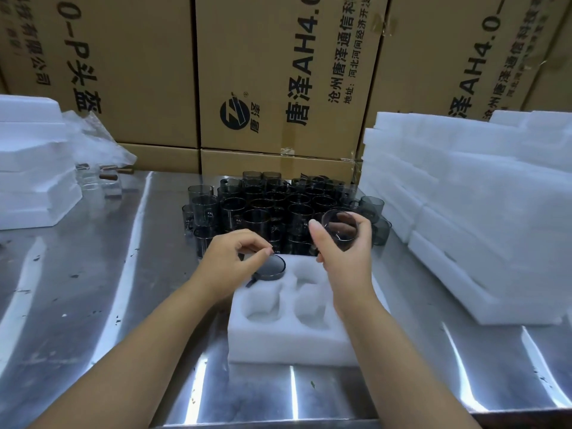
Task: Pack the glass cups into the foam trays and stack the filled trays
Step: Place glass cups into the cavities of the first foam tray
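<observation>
My right hand (343,252) wraps a smoked glass cup (340,230), mouth tilted toward me, directly above the empty far-right pocket (306,267) of the foam tray (278,345). My left hand (232,258) pinches the seated cup (272,267) in the tray's far-left pocket.

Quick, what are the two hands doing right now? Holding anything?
Left hand: pinches the rim of a dark cup sitting in the foam tray.
Right hand: holds a glass cup above the tray.
</observation>
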